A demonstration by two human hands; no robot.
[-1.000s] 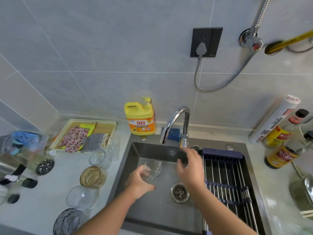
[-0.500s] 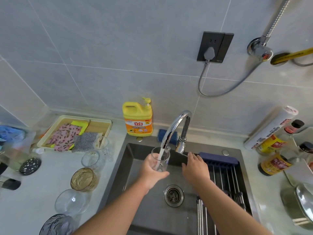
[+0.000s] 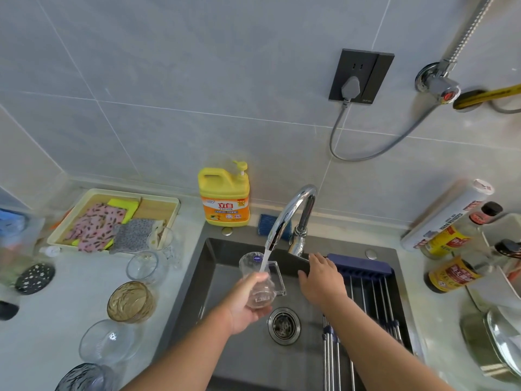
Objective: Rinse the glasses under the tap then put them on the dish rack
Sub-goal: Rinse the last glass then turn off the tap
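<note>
Clear glass (image 3: 258, 295) gripped by left hand (image 3: 244, 308) under tap (image 3: 284, 216), right hand (image 3: 321, 280) beside

One glass (image 3: 260, 296) held, five glasses (image 3: 131, 301) standing, two sauce bottles (image 3: 451, 271), one detergent bottle (image 3: 224, 198)

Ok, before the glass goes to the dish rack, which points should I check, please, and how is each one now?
1. Water runs from the tap: ok, the stream meets the glass.
2. Left hand holds the glass: ok, fingers curled round it.
3. Glass rinsed inside: cannot tell.
4. Right hand free to help: ok, open, holds nothing.
5. Dish rack lies over the right side of the sink: ok.
</note>
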